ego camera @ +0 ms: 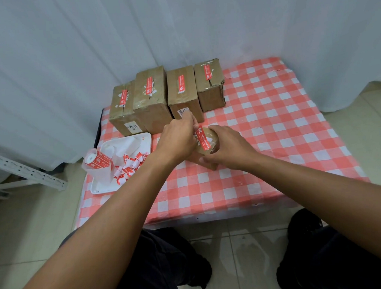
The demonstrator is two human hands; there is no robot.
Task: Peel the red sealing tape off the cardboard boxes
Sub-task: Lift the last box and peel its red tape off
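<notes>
A small cardboard box (pixel 210 152) lies on the checked tablecloth in front of me, with a strip of red sealing tape (pixel 202 139) across its top. My left hand (pixel 178 138) pinches the far end of that strip, which is lifted a little. Clasping the box from the right side, my right hand (pixel 227 146) holds it in place. Behind it stands a row of several taller cardboard boxes (pixel 151 97), each with a red tape strip (pixel 181 85) on top.
A white tray (pixel 144 140) at the left holds several crumpled red tape pieces (pixel 128 168), a tape roll (pixel 97 161) and white backing paper. The red-and-white tablecloth (pixel 273 121) covers a low table. White curtains hang behind; a metal shelf frame (pixel 24 172) stands at the left.
</notes>
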